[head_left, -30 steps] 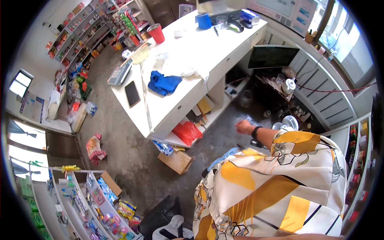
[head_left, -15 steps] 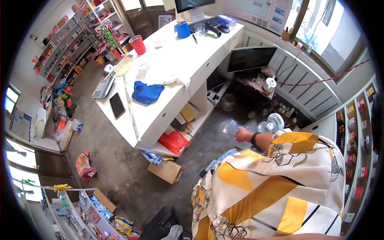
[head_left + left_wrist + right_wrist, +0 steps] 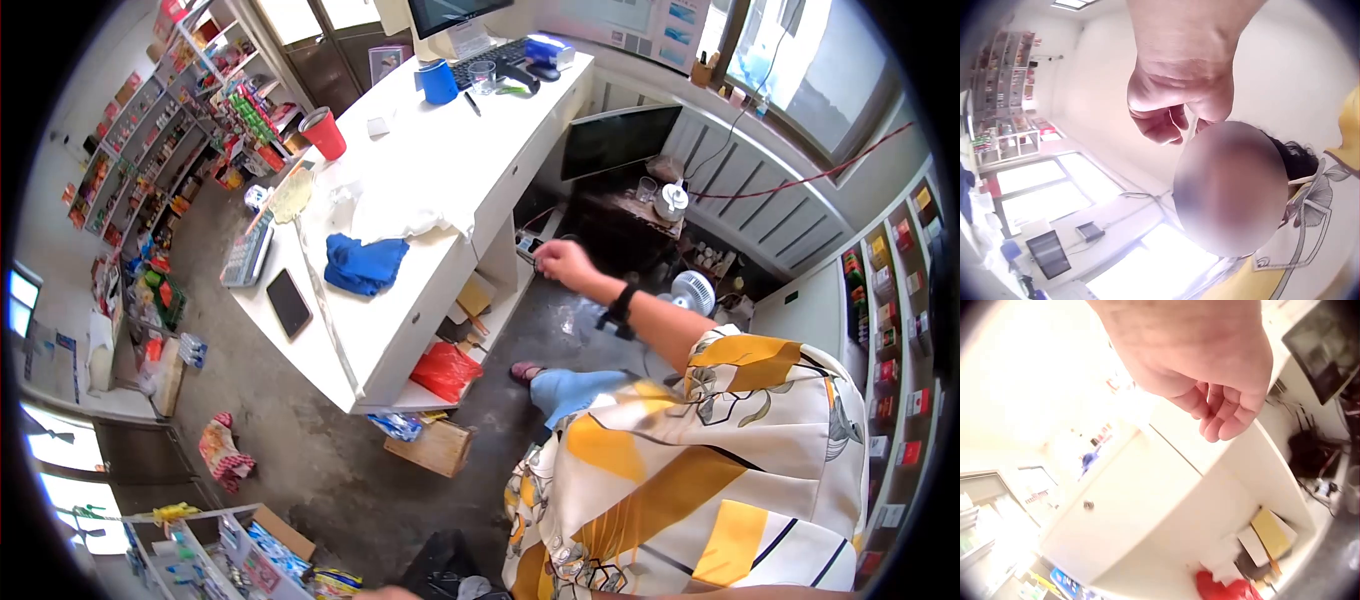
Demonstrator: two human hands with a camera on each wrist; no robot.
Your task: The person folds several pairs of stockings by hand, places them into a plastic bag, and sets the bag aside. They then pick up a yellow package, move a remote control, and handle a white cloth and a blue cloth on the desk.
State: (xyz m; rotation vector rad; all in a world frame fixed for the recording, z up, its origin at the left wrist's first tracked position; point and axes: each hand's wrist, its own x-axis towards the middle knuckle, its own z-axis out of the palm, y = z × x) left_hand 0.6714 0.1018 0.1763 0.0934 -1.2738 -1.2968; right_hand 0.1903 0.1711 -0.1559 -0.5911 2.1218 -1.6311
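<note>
My right hand (image 3: 568, 266) is stretched out over the floor beside the white desk (image 3: 440, 225), a dark band on its wrist. In the right wrist view its fingers (image 3: 1230, 419) hang loosely curled with nothing between them, in front of the desk's drawer and open shelf. Of my left hand (image 3: 1179, 87), only a sliver shows at the bottom edge of the head view. The left wrist view has it hanging with fingers bent loosely and no object in them. Nearest the right hand are the desk's lower shelf and a red plastic bag (image 3: 446, 371).
On the desk lie a blue cloth (image 3: 365, 264), a phone (image 3: 289, 303), a calculator (image 3: 246, 254) and a red cup (image 3: 322, 134). A cardboard box (image 3: 430, 447) stands on the floor by the desk's corner. A white fan (image 3: 692, 292) and stocked shelves (image 3: 895, 330) are at the right.
My right hand has risen and swung forward toward the desk. A foot and blue trouser leg have come into view below it. The desk has shifted left in the head view.
</note>
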